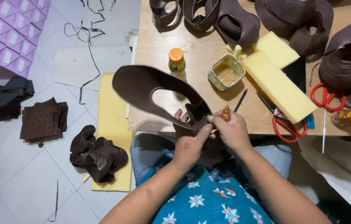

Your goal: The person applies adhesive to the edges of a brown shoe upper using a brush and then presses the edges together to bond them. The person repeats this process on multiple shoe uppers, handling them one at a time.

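Head view, looking down over my lap: my left hand (190, 143) is closed on the lower end of a dark brown leather cut-out (150, 89), a curved piece with a large opening in it, thumb on top and fingers curled beneath. The piece rises from my hands toward ten o'clock, held in the air above the near edge of the wooden desk (192, 49). My right hand (233, 130) is closed around a small brown-handled tool (226, 113), its tip against the leather just beside my left thumb (I cannot tell what kind of tip it has).

At twelve o'clock from my hands sit an orange-capped bottle (176, 61) and a small open tub of glue (226, 72). Toward two o'clock lie yellow foam blocks (278, 85), and at three o'clock red-handled scissors (287, 126). More brown leather pieces (233, 20) crowd the far edge of the desk. On the floor at nine o'clock, a heap of leather scraps (97, 155) rests on a yellow foam sheet (111, 120).
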`<state>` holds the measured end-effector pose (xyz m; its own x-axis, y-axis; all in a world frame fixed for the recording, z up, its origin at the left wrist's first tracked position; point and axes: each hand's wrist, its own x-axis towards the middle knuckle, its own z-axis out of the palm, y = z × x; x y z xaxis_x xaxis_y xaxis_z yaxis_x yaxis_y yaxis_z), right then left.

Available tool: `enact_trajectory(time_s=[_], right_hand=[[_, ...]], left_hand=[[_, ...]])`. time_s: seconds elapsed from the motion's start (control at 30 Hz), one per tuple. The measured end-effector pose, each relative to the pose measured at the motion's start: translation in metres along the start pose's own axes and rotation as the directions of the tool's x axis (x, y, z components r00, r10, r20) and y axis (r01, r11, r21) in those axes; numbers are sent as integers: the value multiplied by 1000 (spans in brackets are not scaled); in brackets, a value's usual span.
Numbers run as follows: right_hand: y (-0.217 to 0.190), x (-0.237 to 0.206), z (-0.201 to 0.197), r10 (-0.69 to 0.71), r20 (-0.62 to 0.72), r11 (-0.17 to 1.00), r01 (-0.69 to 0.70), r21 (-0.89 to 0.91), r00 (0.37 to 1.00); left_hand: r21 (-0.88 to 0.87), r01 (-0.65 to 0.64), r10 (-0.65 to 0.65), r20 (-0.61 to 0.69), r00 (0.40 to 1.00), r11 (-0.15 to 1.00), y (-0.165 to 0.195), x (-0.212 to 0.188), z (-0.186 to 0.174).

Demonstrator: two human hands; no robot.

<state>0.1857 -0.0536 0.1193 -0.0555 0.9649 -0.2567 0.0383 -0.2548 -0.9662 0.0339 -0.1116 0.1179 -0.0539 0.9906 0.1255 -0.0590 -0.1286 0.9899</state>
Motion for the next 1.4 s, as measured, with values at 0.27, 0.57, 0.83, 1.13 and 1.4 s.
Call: enact_trajectory(time_s=[0.27,0.57,0.83,1.13,1.4], right_hand=[[-19,-25,-29,137,102,989,-130,-72,985],[-96,-78,-100,-391,210,915,355,190,896],[-109,-46,-77,-412,366,779,531,-334,835],[-69,-20,-38,-421,547,642,663,-385,724],[-59,-9,-39,-346,614,570,679,-463,709]], left_hand=[[-228,216,-184,154,971,949,30,38,2],[-145,572,-534,233,813,807,-19,54,-17],[137,615,-629,209,748,777,-49,84,-41],[84,747,-746,203,635,659,-40,86,-42],[137,701,-714,185,675,699,-50,83,-48]])
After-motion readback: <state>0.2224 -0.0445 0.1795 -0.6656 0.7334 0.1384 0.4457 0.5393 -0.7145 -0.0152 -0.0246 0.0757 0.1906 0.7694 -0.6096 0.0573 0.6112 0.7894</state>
